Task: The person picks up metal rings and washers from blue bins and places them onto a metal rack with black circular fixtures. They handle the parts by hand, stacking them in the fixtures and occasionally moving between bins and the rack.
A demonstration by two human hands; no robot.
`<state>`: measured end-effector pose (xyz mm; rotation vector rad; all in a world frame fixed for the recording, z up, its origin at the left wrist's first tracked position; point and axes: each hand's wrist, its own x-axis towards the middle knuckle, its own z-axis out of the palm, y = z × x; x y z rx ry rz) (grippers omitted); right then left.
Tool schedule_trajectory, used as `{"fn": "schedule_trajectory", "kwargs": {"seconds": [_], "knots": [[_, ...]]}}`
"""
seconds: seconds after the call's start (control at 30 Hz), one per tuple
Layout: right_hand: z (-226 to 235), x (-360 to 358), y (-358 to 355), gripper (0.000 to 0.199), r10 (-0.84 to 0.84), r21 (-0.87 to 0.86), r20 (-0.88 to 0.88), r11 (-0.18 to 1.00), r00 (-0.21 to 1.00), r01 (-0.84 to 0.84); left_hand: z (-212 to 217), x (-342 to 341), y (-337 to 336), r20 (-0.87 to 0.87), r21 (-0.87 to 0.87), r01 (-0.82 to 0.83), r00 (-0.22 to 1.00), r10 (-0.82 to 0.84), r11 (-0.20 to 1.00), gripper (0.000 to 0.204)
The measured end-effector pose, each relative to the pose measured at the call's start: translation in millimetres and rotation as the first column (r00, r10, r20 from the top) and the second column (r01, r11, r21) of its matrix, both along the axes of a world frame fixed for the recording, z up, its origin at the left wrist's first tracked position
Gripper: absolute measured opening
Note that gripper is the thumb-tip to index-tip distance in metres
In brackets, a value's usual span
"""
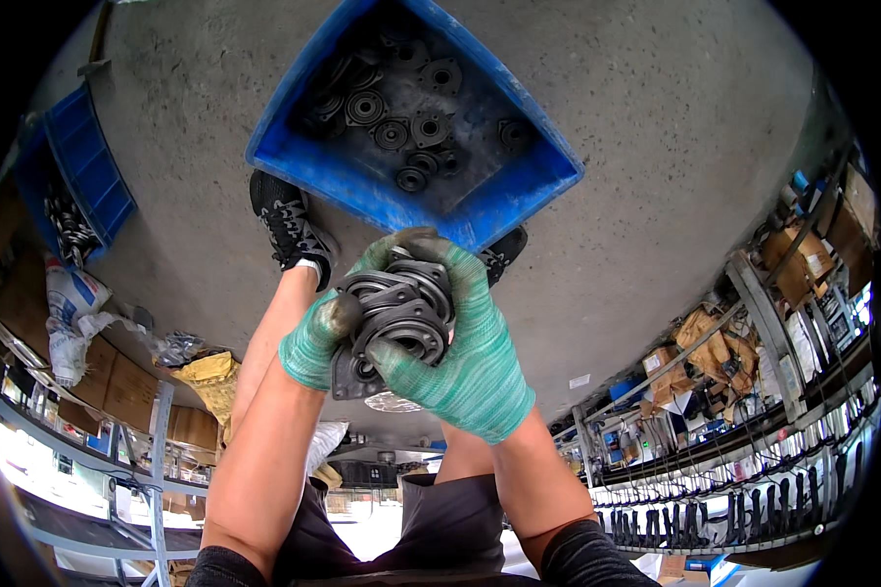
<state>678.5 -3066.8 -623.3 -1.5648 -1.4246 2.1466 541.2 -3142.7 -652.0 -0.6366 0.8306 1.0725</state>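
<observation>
Both my hands wear green knitted gloves with dark, soiled fingertips. Between them is a stack of dark grey metal flanged parts (401, 313), round with ringed centres and flat lobed edges. My left hand (318, 338) grips the stack from its left side, thumb against the front. My right hand (475, 357) wraps round the right side, its thumb along the lower front and its fingers over the top. Just beyond my hands stands a blue plastic bin (362, 203) on the floor. Loose flanged parts (431, 127) of the same kind lie scattered on its bottom, mostly toward its left.
My black shoes (289, 225) stand against the bin's near side on the concrete floor (656, 147). At the left is another blue crate (88, 161) with metal pieces, near a white sack (69, 313). Shelving with cardboard boxes (798, 264) and a rack of dark tools (754, 514) line the right.
</observation>
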Motion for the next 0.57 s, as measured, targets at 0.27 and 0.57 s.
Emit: {"fn": "schedule_trajectory", "kwargs": {"seconds": [0.27,0.57], "knots": [[9,-9,19,0.095,0.37,0.281,0.327,0.841,0.87,-0.463,-15,-5,-24,0.08,0.068,-0.04,0.996,0.034,0.997,0.103],[-98,27,49,0.064,0.063,-0.075,0.3,0.996,0.952,-0.043,-10,-24,-35,0.111,0.111,-0.133,0.986,0.12,0.985,0.085]]}}
